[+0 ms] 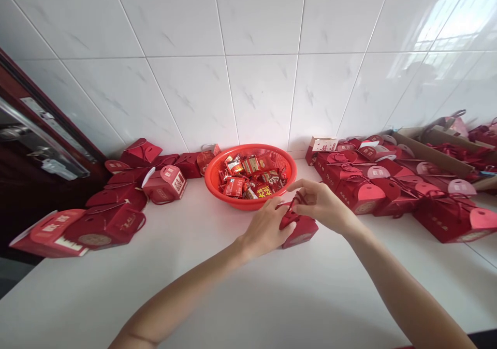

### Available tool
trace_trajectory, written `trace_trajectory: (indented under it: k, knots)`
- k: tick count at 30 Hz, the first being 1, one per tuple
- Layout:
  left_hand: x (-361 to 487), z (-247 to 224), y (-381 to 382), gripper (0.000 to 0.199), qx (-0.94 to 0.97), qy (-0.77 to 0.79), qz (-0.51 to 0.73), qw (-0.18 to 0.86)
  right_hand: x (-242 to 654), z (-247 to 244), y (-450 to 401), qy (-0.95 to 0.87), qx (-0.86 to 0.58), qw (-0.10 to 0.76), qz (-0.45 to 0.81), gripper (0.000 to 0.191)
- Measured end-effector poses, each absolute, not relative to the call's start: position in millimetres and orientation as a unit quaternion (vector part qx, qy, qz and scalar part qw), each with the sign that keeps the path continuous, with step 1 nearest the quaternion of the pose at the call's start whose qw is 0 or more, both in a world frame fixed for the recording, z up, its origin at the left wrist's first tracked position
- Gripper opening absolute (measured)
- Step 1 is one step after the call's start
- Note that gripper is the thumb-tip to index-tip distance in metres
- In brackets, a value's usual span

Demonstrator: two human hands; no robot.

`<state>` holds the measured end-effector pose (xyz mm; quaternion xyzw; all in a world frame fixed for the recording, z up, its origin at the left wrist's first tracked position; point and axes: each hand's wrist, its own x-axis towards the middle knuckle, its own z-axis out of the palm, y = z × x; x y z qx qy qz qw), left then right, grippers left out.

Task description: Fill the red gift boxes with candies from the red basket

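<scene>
A small dark red gift box rests on the white table in front of the basket. My left hand grips the box's left side and top, thumb along its near face. Over its top, my right hand pinches the dark red cord, fingers curled. Part of the box's upper side is hidden by my fingers. Just behind stands a red plastic basket holding wrapped candies in red and gold.
Several red gift boxes stand at the left near a dark door. More red boxes are lined up at the right, with open cardboard cartons behind them. A white tiled wall borders the table.
</scene>
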<state>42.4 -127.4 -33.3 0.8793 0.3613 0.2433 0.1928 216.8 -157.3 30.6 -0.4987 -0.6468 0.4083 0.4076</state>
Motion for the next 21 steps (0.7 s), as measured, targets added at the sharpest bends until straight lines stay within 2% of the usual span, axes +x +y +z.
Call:
trace_trajectory:
  k: [6,9,13,18,21]
  knots:
    - [44,-40,-127,0.026,0.856,0.391,0.241,0.239,211,21,-157,-0.724,-0.641,0.246,0.065,0.038]
    - [45,-43,-128,0.035,0.842,0.4,0.255,0.257,206,23,-159,-0.718,-0.669,0.191,-0.035,0.037]
    - [48,-46,-130,0.046,0.825,0.424,0.258,0.27,206,28,-159,-0.708,-0.678,0.196,-0.022,0.033]
    - [51,-43,-129,0.05,0.811,0.402,0.27,0.329,219,34,-159,-0.705,-0.655,0.264,0.066,0.032]
    - [51,-41,-130,0.066,0.803,0.336,0.3,0.391,232,39,-163,-0.686,-0.659,0.303,0.066,0.024]
